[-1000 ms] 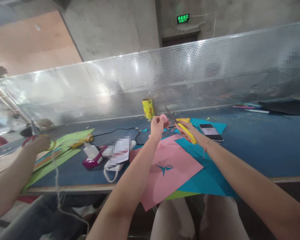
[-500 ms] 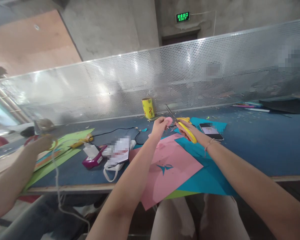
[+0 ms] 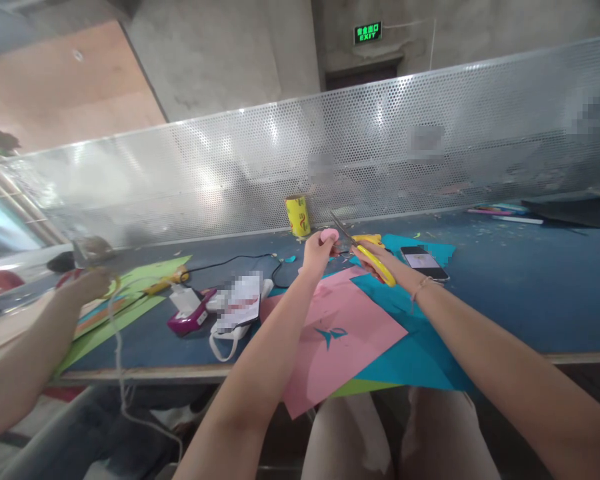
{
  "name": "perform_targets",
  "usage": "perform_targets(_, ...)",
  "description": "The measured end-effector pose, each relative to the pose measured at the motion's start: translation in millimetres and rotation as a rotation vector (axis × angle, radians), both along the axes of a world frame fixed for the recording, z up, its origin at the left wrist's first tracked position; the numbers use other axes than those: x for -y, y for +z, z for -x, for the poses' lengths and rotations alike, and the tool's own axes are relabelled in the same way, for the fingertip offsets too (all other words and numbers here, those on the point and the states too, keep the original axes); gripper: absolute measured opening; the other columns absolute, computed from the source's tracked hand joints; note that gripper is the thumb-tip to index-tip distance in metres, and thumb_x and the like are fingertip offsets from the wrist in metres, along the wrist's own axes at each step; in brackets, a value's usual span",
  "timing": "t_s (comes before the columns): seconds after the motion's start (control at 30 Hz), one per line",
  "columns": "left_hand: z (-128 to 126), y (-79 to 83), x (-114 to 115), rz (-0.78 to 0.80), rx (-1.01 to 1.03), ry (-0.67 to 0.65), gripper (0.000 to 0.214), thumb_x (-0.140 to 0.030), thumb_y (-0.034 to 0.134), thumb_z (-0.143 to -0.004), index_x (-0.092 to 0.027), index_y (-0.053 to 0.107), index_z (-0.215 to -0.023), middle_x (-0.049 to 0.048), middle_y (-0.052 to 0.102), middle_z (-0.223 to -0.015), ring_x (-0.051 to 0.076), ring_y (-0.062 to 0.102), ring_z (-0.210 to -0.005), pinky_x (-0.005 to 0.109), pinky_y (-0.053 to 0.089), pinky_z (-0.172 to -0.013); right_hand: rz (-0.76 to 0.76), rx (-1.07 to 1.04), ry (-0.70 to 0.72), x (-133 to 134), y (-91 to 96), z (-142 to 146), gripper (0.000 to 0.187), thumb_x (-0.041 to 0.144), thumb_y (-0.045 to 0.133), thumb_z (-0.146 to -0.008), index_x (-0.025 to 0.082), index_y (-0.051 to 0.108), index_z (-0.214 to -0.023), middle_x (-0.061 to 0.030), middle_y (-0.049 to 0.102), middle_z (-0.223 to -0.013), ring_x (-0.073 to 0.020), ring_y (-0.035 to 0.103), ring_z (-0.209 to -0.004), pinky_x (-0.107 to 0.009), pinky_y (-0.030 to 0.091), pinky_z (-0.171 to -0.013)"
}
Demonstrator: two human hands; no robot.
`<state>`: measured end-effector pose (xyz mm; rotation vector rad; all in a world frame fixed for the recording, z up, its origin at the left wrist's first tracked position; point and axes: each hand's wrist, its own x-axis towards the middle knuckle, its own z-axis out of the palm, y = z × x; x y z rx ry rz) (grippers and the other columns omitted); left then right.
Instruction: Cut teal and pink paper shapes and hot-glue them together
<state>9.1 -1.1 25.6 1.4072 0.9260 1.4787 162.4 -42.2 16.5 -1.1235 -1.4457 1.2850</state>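
Pinched in my left hand (image 3: 318, 253) is a small rounded piece of pink paper (image 3: 329, 235). My right hand (image 3: 375, 257) grips yellow-handled scissors (image 3: 380, 267), whose blades point up and to the left, a little apart from the pink piece. Below my hands a large pink sheet (image 3: 350, 320) lies over a blue sheet (image 3: 410, 357), and a corner of green paper shows beneath them. A dark teal cut-out shape (image 3: 331, 335) rests on the pink sheet. Beside my right wrist is a phone (image 3: 424, 262) with its screen lit.
A yellow roll (image 3: 297, 216) stands near the perforated metal screen (image 3: 220, 167). To my left are a phone (image 3: 240, 301), a purple power strip (image 3: 187, 322) with a white plug, and cables. Another person's arm (image 3: 45, 347) reaches over green paper (image 3: 153, 273). Pens (image 3: 505, 213) lie far right.
My left hand has drawn the pink piece slightly left, away from the scissor blades, and turned it a little. The scissors stay nearly in place. The view has shifted slightly.
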Motion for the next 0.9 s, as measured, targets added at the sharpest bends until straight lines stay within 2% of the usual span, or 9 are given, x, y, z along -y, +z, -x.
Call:
perform_targets(0.07,0,1.2,0,-0.014,0.005,0.026,0.008,-0.021,0.058,-0.076,-0.014,0.057,-0.079,-0.0002,0.059,-0.06,0.007,0.05,-0.045,0.019,0.042,-0.048,0.036,0.022,-0.003,4,2.5,1,0.047,0.067,0.051,-0.075,0.022,0.039,-0.067,0.0078,0.035,-0.04,-0.0055,0.028,-0.027,-0.019,0.02,-0.025)
perform_targets(0.23,1,2.7,1,-0.037,0.029,0.061,0.008,-0.022,0.058,-0.075,-0.014,0.059,-0.078,-0.0013,0.058,-0.058,0.007,0.048,-0.045,0.019,0.041,-0.048,-0.001,0.064,-0.038,5,-0.2,5,0.042,0.062,0.056,-0.074,0.022,0.044,-0.071,0.007,0.038,-0.042,-0.0055,0.03,-0.027,-0.018,0.021,-0.025)
perform_targets(0.57,-4,4.7,6,0.006,0.09,0.003,0.005,-0.019,0.058,-0.075,-0.015,0.059,-0.078,-0.0004,0.06,-0.06,0.009,0.053,-0.048,0.021,0.045,-0.052,0.13,0.074,-0.044,-2,-3.8,6,0.047,0.064,0.05,-0.078,0.022,0.038,-0.06,0.005,0.039,-0.037,-0.0073,0.033,-0.025,-0.021,0.025,-0.024)
perform_targets(0.77,-7,6.6,9,0.063,0.205,-0.077,0.006,-0.019,0.06,-0.076,-0.013,0.059,-0.077,-0.0002,0.06,-0.06,0.007,0.054,-0.049,0.022,0.048,-0.058,-0.071,0.017,0.076,0,-10.1,7,0.043,0.063,0.058,-0.073,0.023,0.042,-0.07,0.0078,0.041,-0.042,-0.0064,0.033,-0.026,-0.02,0.026,-0.025)
perform_targets(0.9,-7,6.6,9,0.092,0.279,-0.119,0.011,-0.02,0.064,-0.074,-0.012,0.06,-0.078,0.0,0.061,-0.061,0.006,0.054,-0.05,0.022,0.049,-0.061,-0.09,-0.063,0.11,4,-9.1,10,0.042,0.062,0.054,-0.076,0.022,0.041,-0.072,0.0083,0.041,-0.042,-0.0067,0.033,-0.027,-0.02,0.026,-0.026)
